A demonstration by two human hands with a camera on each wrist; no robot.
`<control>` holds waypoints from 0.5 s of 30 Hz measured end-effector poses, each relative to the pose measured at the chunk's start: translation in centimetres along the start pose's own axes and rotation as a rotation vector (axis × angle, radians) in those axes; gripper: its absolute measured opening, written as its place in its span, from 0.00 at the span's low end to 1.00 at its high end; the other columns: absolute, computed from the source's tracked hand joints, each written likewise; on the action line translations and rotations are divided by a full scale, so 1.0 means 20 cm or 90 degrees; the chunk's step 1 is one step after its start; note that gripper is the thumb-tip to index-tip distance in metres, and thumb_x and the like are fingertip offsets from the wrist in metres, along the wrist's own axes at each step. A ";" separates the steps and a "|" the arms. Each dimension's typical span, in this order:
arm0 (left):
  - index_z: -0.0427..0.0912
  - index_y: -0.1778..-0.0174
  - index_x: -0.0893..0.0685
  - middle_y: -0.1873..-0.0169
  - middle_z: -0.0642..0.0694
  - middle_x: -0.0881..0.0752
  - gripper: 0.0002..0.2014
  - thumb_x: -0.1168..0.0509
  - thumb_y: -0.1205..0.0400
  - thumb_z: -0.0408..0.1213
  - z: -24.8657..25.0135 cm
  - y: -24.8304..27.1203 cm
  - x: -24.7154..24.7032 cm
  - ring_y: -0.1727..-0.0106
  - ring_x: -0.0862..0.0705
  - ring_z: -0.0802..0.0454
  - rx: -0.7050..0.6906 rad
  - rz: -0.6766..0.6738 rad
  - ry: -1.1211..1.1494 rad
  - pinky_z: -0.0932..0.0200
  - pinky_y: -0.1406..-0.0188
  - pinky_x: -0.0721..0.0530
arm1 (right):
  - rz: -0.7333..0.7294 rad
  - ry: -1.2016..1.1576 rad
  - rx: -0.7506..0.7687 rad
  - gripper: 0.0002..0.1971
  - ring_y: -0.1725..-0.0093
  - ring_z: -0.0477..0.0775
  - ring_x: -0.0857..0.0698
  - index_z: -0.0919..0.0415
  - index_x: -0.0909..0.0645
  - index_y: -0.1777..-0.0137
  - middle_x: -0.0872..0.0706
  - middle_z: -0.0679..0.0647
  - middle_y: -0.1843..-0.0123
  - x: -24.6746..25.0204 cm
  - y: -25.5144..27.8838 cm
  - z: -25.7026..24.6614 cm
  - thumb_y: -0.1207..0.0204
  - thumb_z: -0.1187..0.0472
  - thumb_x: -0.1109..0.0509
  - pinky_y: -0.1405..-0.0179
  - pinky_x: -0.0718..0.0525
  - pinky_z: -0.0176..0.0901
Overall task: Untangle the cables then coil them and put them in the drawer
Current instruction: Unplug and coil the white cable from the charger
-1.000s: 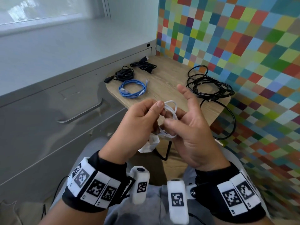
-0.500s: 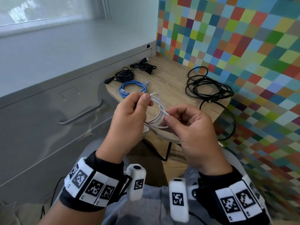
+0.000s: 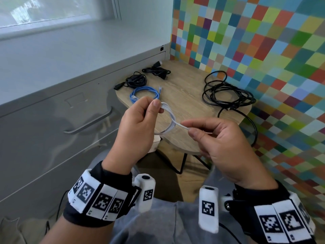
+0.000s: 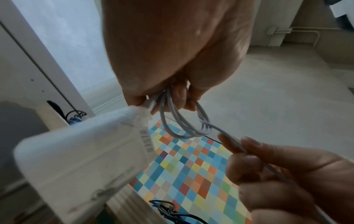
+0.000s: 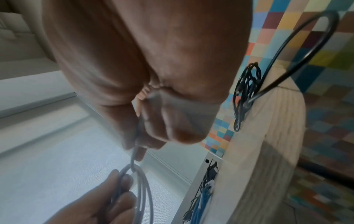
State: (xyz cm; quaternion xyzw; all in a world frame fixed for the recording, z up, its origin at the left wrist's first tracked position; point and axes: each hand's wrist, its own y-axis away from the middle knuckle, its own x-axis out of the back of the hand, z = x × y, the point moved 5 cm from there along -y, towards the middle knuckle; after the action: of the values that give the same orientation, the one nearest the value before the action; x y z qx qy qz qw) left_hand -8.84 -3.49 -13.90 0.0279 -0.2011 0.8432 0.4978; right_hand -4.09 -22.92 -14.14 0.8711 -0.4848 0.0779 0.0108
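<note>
White cable (image 3: 168,120), one coil: left hand (image 3: 136,128) pinches its loops, right hand (image 3: 217,143) pinches its tail. Three black bundles and one blue coil (image 3: 143,93) lie on the table (image 3: 184,95).

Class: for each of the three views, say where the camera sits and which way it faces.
Head: on the head, looking down at both hands, the left hand and right hand, and the table.
Left wrist: along the left palm to the white cable.
Right wrist: along the right palm, toward the left fingers.
All views share the white cable.
</note>
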 end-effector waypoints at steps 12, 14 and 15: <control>0.38 0.59 0.21 0.70 0.49 0.31 0.17 0.45 0.06 0.41 0.03 0.03 -0.06 0.71 0.31 0.56 0.149 -0.017 0.458 0.62 0.68 0.27 | 0.230 0.140 0.126 0.08 0.60 0.43 0.09 0.44 0.09 0.51 0.08 0.41 0.60 0.02 -0.01 0.01 0.19 0.61 0.22 0.61 0.12 0.33; 0.38 0.58 0.22 0.70 0.48 0.34 0.17 0.46 0.06 0.41 0.05 0.05 -0.10 0.73 0.33 0.56 0.192 -0.028 0.553 0.64 0.71 0.29 | 0.253 0.055 0.127 0.07 0.59 0.47 0.07 0.50 0.08 0.47 0.06 0.46 0.59 0.00 -0.02 0.01 0.17 0.64 0.24 0.56 0.07 0.42; 0.38 0.59 0.23 0.70 0.48 0.35 0.17 0.46 0.06 0.41 0.06 0.06 -0.12 0.73 0.34 0.56 0.208 -0.032 0.582 0.64 0.71 0.29 | 0.248 -0.004 0.113 0.07 0.55 0.49 0.06 0.54 0.08 0.43 0.05 0.49 0.56 -0.01 -0.02 0.01 0.17 0.64 0.25 0.52 0.07 0.45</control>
State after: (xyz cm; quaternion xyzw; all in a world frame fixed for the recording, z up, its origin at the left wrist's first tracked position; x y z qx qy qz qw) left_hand -8.81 -6.35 -13.65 -0.2625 0.1738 0.7774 0.5446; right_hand -3.89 -22.51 -14.37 0.7587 -0.6352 0.1186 -0.0829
